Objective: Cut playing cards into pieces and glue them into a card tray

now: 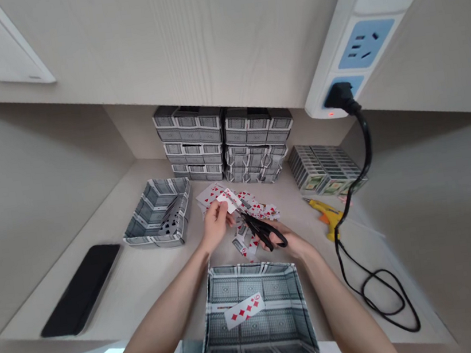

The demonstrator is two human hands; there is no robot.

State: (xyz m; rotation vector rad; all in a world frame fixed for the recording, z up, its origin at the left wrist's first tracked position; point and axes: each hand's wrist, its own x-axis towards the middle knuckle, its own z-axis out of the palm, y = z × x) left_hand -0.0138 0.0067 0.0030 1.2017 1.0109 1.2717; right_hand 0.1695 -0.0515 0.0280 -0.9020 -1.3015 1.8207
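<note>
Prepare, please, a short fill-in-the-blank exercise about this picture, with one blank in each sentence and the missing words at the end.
1. The right hand holds a pair of black-handled ____.
2. The left hand holds a playing ____.
3. The cut piece in the nearest box shows a row of red ____.
4. The body of the glue gun is mostly ____ in colour.

Missing words: scissors; card; diamonds; yellow.
</note>
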